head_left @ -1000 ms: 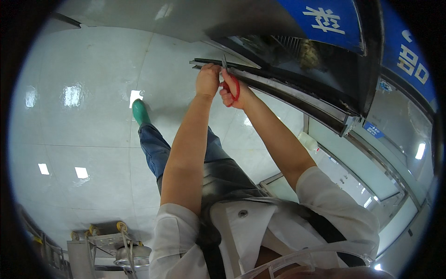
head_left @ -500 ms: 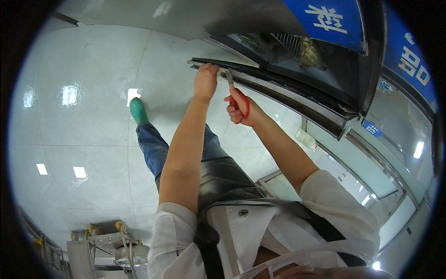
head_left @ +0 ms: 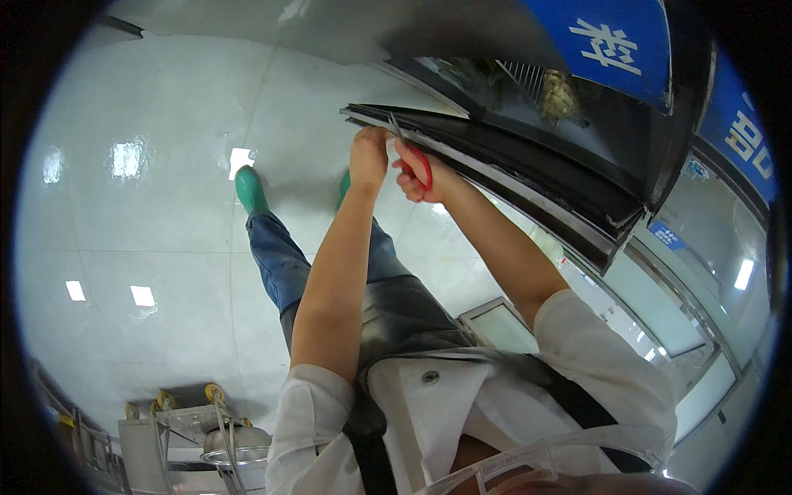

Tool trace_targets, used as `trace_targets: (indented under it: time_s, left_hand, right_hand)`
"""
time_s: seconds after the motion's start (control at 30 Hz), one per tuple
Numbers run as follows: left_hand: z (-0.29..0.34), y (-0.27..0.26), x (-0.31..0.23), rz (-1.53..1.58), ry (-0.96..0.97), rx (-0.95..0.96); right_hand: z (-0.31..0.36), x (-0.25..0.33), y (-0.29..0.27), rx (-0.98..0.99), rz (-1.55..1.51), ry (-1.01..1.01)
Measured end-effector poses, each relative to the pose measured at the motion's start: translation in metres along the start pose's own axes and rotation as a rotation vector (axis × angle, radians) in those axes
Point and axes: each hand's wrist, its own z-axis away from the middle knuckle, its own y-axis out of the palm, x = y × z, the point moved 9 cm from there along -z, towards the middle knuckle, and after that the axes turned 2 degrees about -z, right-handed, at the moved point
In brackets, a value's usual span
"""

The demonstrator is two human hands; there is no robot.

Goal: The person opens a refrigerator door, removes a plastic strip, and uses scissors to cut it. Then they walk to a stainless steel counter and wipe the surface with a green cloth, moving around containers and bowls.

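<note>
Red-handled scissors [head_left: 424,168] are in my right hand [head_left: 422,180], fingers wrapped around the handle loops. Their metal blades point away from me and lie over the end of an open, dark-framed cabinet door [head_left: 511,177]. Close beside the blades, my left hand [head_left: 369,157] is closed with its fingertips together just below the door's far end. A small pale bit shows between the two hands, too small to name. The fingertips of my left hand are partly hidden, so what they pinch does not show.
Behind the door, the cabinet holds a wire rack [head_left: 525,81] and a pale, lumpy item [head_left: 558,96]. Blue signs [head_left: 606,49] hang on its front. My green boots [head_left: 250,190] stand on the tiled floor. A wheeled metal cart [head_left: 186,421] with a metal bowl [head_left: 235,445] is at the lower left.
Both hands have drawn slightly back from the door edge toward me. The scissors have turned, blades now tilting to the left. My second boot has come into sight.
</note>
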Motion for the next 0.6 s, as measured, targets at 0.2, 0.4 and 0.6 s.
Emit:
trace_targets:
  time_s: [0.2,0.4,0.6]
  left_hand:
    - [0.008,0.001,0.015,0.059,-0.1,-0.059]
    - [0.014,-0.006,0.007,0.092,-0.114,-0.077]
    - [0.022,-0.006,0.0,0.112,-0.084,-0.031]
  right_hand:
    - [0.054,-0.023,-0.014,-0.104,0.06,-0.011]
    - [0.045,-0.03,-0.007,-0.06,-0.085,0.075]
    - [0.021,-0.023,-0.001,-0.044,-0.152,0.053]
